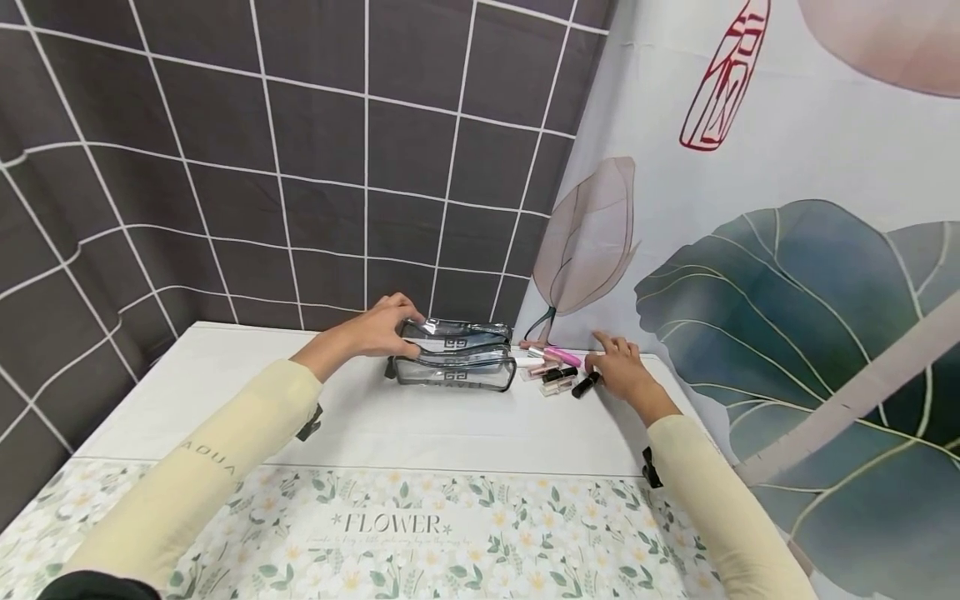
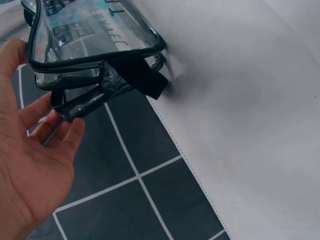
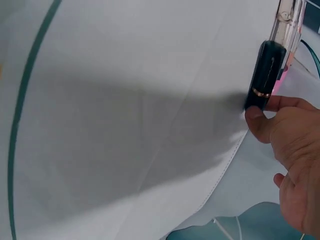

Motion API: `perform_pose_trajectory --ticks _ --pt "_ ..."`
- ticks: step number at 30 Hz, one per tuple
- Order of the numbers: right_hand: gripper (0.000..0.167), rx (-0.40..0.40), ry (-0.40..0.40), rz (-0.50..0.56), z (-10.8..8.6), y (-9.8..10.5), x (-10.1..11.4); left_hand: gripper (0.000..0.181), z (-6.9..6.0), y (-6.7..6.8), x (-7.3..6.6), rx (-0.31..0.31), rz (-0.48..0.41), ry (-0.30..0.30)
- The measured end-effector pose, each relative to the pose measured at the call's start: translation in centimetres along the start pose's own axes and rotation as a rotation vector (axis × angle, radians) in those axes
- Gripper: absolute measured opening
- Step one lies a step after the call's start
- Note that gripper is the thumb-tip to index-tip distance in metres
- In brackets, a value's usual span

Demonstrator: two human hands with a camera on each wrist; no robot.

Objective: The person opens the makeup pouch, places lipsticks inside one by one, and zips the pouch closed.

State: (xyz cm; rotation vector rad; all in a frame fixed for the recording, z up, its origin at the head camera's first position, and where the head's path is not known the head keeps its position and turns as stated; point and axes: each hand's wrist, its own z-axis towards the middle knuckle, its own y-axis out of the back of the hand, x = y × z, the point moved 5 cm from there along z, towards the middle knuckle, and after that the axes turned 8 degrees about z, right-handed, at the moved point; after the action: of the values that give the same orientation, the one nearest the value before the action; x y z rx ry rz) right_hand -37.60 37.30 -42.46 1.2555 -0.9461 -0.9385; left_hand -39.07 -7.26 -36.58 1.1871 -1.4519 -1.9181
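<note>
Logging remotely, I list: left hand [image 1: 375, 328], gripping one end of a clear, black-trimmed pouch [image 1: 453, 377] set on the white tabletop [image 1: 450, 433]; right hand [image 1: 624, 373], pinching a black tube [image 3: 265, 75] between thumb and finger. Between pouch and right hand: small cosmetic tubes [image 1: 558, 376], one pink, clustered.

The left wrist view is cropping the clear pouch [image 2: 85, 45]; the right wrist view is cutting off the right hand [image 3: 295, 147], whose thumb [image 3: 256, 123] is covering some of the black tube [image 3: 266, 69]. Small print [image 1: 397, 539] beneath FLOWER [image 1: 392, 524] is blurring illegibly.
</note>
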Motion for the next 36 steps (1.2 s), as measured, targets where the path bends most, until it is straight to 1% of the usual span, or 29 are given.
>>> perform_pose_trajectory --ticks 6,12,17,21,25,28,36 --pt "0.023 0.057 0.009 0.001 -0.8 -0.3 -0.6 0.074 -0.3 0.1 -0.1 0.004 -0.009 0.010" --pt "0.016 0.113 -0.005 0.070 -1.9 -0.3 -1.2 0.073 -0.3 -0.2 -0.1 0.012 -0.016 0.010" --pt "0.014 0.109 0.022 0.145 -2.6 0.2 -1.8 0.073 -0.3 -0.4 0.0 0.004 -0.011 -0.002" --pt "0.013 0.111 0.037 0.185 -2.9 1.2 -1.7 0.073 -0.4 -0.4 0.0 0.006 -0.004 -0.003" --pt "0.010 0.095 0.046 0.231 -2.7 2.0 -1.6 0.074 -0.3 -0.4 0.2 0.008 0.002 -0.005" --pt "0.008 0.082 0.038 0.266 -2.3 2.5 -1.6 0.075 -0.3 -0.2 0.1 0.005 0.006 -0.013" --pt "0.011 0.068 0.020 0.286 -0.7 3.6 -1.3 0.076 -0.2 0.2 -0.2 0.018 0.017 -0.020"
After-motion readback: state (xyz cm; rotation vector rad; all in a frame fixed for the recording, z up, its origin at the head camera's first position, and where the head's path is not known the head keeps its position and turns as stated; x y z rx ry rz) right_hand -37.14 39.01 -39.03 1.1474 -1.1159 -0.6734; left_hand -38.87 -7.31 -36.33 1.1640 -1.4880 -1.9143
